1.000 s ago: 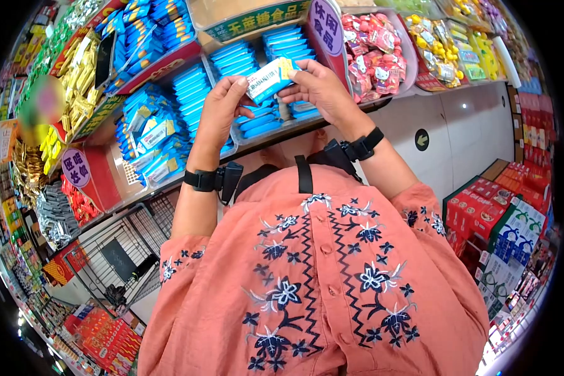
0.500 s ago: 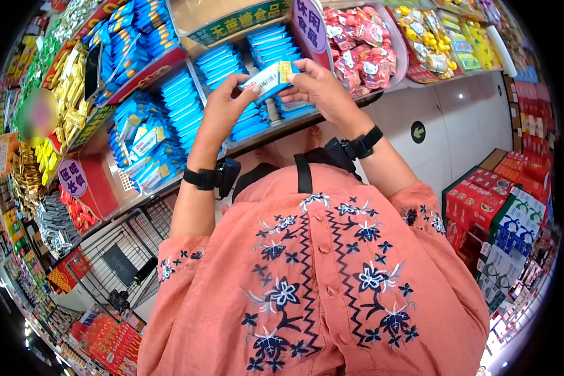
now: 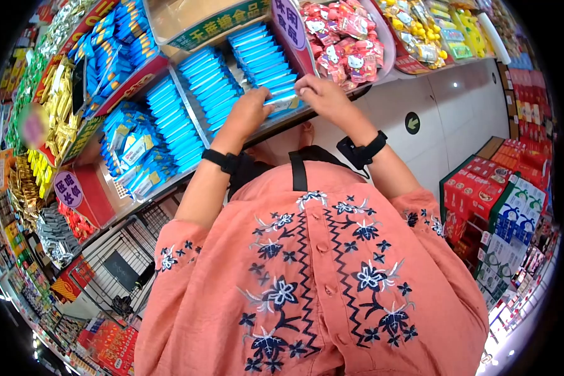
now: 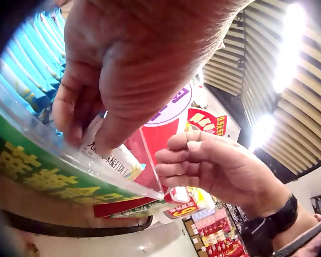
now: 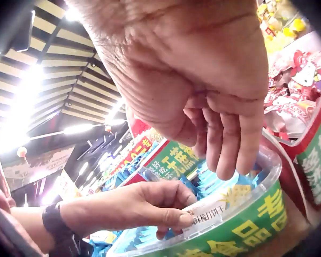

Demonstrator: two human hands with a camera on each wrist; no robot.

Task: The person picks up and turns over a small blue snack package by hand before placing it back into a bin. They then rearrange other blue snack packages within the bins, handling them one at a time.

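At the front of a clear plastic bin of blue packets, my left hand point(image 3: 249, 114) pinches a blue, white and yellow biscuit packet point(image 5: 207, 213) between thumb and fingers. The packet point(image 4: 116, 163) lies low behind the bin's front wall, close to the rim. My right hand point(image 3: 326, 99) is just to its right, fingers loosely bent and holding nothing. In the right wrist view, the fingertips of the right hand point(image 5: 198, 101) hang over the packet's yellow end. Rows of similar blue packets point(image 3: 257, 47) stand behind it.
Left of the bin lies a loose heap of blue packets point(image 3: 135, 147). A tub of pink-red packets point(image 3: 351, 47) adjoins on the right, beyond a purple-and-white sign point(image 3: 288, 25). A wire shopping cart point(image 3: 119, 263) stands at lower left, and red boxes point(image 3: 476, 188) are stacked on the right.
Both hands held the packet raised above the bin. The left hand has lowered it to the bin's front, and the right hand has let go. The view has shifted a little.
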